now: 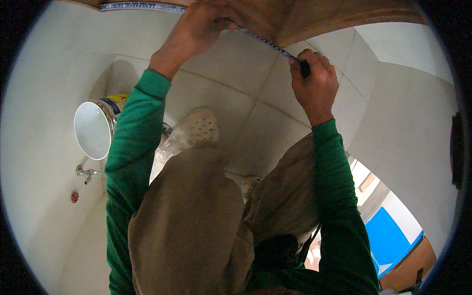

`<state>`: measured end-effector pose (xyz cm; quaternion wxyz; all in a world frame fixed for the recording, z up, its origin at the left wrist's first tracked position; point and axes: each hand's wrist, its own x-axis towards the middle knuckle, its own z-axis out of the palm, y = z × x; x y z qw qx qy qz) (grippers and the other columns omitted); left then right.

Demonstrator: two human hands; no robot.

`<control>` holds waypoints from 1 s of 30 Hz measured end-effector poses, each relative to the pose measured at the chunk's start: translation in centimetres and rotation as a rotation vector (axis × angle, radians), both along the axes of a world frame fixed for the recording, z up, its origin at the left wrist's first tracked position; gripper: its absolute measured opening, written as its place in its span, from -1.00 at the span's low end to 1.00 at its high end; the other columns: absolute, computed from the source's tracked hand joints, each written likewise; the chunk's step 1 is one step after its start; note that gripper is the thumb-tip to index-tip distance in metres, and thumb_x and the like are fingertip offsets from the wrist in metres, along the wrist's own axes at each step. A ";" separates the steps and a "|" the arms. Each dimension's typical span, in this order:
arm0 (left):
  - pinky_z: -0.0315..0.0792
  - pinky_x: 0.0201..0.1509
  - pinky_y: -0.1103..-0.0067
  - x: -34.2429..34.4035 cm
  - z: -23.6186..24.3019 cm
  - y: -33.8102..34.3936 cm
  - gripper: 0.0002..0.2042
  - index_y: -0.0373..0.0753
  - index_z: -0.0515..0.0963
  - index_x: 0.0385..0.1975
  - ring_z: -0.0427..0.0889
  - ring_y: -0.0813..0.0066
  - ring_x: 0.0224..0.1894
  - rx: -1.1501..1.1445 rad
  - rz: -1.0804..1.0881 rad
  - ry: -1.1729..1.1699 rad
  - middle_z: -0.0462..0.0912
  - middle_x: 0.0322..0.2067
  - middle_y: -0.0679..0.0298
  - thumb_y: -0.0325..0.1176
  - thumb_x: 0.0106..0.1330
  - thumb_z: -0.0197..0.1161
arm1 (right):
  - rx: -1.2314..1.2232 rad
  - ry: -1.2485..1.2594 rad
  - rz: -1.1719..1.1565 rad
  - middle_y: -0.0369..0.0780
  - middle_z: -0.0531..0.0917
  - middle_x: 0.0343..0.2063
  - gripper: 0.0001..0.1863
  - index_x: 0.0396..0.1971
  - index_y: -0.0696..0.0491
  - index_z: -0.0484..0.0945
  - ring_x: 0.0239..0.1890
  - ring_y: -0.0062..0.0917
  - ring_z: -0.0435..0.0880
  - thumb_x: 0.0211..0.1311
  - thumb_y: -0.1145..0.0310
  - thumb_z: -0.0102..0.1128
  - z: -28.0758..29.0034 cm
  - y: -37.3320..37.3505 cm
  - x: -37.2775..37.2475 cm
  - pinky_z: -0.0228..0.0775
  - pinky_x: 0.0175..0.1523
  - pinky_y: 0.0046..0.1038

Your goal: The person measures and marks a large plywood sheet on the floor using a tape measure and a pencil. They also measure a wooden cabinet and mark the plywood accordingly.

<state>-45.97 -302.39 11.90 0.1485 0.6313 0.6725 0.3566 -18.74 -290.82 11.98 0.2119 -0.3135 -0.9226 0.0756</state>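
My left hand (pixel 196 27) presses one end of a measuring tape (pixel 268 45) against a brown wooden board (pixel 339 17) at the top of the view. The tape stretches slanting down to my right hand (pixel 314 81), which grips the tape's dark case. Both arms wear green sleeves and reach upward from the lower edge. My knees in brown trousers and a perforated pale shoe (pixel 199 128) show below the hands, over a tiled floor.
A white bucket (pixel 96 129) with a yellow and blue label stands at the left by the wall. A metal tap (pixel 86 173) and a small red valve (pixel 74 197) sit on the left wall. White tiles (pixel 236 98) cover floor and walls. A doorway with a blue surface (pixel 388 236) opens at lower right.
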 end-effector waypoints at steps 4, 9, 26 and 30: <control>0.50 0.37 0.17 -0.3 0.1 -0.9 -0.74 -0.27 0.67 0.14 0.61 0.07 0.25 -0.016 0.033 -0.133 0.68 0.18 0.09 -0.45 0.52 0.32 | 0.026 0.056 0.050 -0.24 0.67 -0.42 -0.81 -0.36 -0.03 0.58 -0.25 -0.23 0.70 0.26 0.33 0.48 -0.3 -0.2 -0.5 0.53 -0.06 -0.20; 0.50 0.38 0.19 0.1 -0.2 -0.5 -0.72 -0.26 0.66 0.17 0.61 0.07 0.27 -0.006 0.068 -0.103 0.67 0.20 0.11 -0.44 0.53 0.32 | 0.062 0.017 0.033 -0.26 0.67 -0.44 -0.81 -0.37 -0.03 0.56 -0.26 -0.25 0.70 0.26 0.34 0.47 -0.1 -0.4 -0.4 0.52 -0.06 -0.21; 0.48 0.39 0.16 -0.4 -2.2 -0.9 -0.75 -0.26 0.62 0.14 0.62 0.06 0.23 0.204 0.054 0.102 0.68 0.15 0.12 -0.42 0.52 0.27 | 0.111 0.090 -0.008 -0.27 0.69 -0.38 -0.83 -0.34 -0.05 0.59 -0.25 -0.28 0.71 0.21 0.35 0.48 -0.9 -0.8 -0.7 0.49 -0.13 -0.24; 0.53 0.34 0.15 -1.8 -5.9 -1.1 -0.82 -0.20 0.76 -0.08 0.70 -0.13 0.15 0.324 0.076 0.230 0.78 0.06 0.06 -0.49 0.35 0.40 | 0.114 0.039 -0.023 -0.27 0.66 -0.40 -0.83 -0.35 -0.05 0.59 -0.26 -0.27 0.70 0.21 0.36 0.47 -0.8 -0.8 -0.7 0.45 -0.17 -0.21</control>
